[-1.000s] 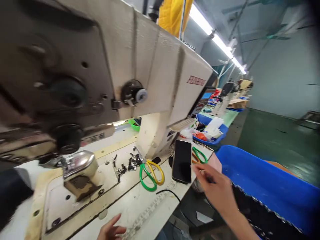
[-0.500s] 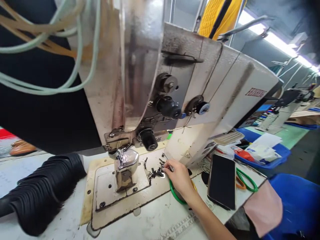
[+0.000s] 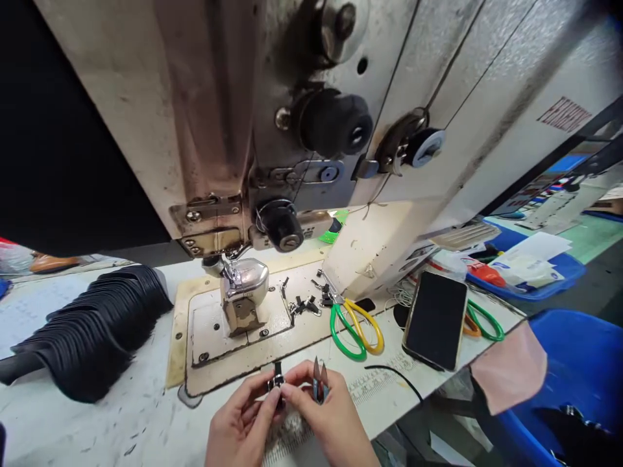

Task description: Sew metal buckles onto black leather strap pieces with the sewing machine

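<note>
Close to the machine's front edge, my two hands meet at a small metal buckle on a black strap (image 3: 276, 381). My left hand (image 3: 241, 425) pinches it from the left with thumb and fingers. My right hand (image 3: 328, 415) also has its thumb and fingertips on the buckle, and thread snips (image 3: 319, 383) are tucked in that hand with the blades pointing up. Beyond them lies a small heap of similar buckles with black straps (image 3: 305, 305) on the sewing machine bed (image 3: 233, 360). Right of the heap rest scissors with green and yellow handles (image 3: 357, 310).
The machine's presser foot (image 3: 246, 279) stands behind my hands. A fanned stack of black pieces (image 3: 97, 331) lies left. To the right are a phone (image 3: 435, 318), a thin black strip (image 3: 396, 373), a pink piece (image 3: 511, 366) and a blue bin (image 3: 579, 337).
My right hand has left the heap and come toward me, uncovering the scissors. My left hand has come into view, and both hands now hold a buckle. The view has shifted closer to the machine.
</note>
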A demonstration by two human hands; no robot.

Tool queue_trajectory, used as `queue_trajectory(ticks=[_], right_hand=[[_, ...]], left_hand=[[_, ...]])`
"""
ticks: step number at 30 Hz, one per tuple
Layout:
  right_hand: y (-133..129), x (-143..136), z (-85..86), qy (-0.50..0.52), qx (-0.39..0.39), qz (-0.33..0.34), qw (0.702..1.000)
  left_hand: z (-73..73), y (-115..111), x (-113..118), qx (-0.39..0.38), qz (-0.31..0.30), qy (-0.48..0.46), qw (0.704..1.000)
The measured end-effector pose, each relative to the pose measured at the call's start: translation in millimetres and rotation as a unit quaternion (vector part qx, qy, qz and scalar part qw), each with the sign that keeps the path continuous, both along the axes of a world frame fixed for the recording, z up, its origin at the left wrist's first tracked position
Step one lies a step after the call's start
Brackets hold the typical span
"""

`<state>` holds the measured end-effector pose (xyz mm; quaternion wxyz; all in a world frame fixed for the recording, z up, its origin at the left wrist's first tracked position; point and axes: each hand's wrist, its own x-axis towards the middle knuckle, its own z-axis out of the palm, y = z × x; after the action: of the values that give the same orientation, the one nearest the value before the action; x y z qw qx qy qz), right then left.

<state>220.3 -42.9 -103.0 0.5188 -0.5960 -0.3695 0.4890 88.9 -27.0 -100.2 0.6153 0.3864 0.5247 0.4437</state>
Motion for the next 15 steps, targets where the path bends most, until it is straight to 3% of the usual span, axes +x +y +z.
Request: queue_trajectory(ticks=[4, 9, 13, 15], right_hand=[[1, 4, -1.6, 0.013, 0.001, 0.000, 1.000], [1, 6, 2.6, 0.024, 0.008, 0.022, 0.999], [-5, -6, 3.7, 0.044, 0.009, 0.022, 0.999], [-10, -14, 4.6, 0.040, 0.020, 0.021, 0.999]], left_hand=[[0.0, 6, -20, 0.024, 0.011, 0.091, 0.995], [11.6, 6, -29, 0.143, 0.062, 0.226, 0.962], [15.4, -6, -22, 0.036, 0.015, 0.083, 0.996], [15.1, -11, -19, 0.009, 0.002, 0.026, 1.000]])
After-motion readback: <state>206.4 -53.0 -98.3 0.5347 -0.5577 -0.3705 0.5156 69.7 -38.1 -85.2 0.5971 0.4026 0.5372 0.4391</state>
